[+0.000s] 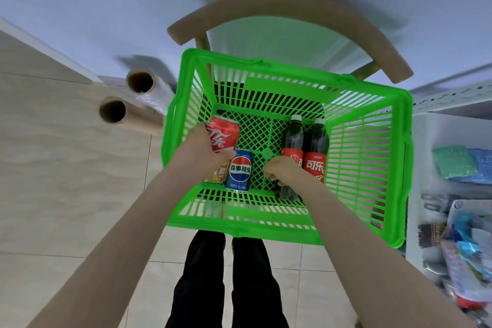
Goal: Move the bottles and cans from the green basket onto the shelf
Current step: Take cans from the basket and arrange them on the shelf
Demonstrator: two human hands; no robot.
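Left hand (202, 149): fingers wrapped round a red aluminium cola can (222, 137), at the basket's left wall.
Blue aluminium cola can (239, 170): upright on the basket floor.
Right hand (286, 172): curled round a dark plastic bottle (286, 192) near the front wall.
Red-labelled dark plastic bottles (316, 146): two, upright, in the green plastic lattice basket (292, 231).

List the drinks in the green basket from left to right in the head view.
In order: red can, gripped by the left hand → blue can → first cola bottle → second cola bottle. Left out, overlapping others: the orange can and the dark bottle gripped by the right hand.
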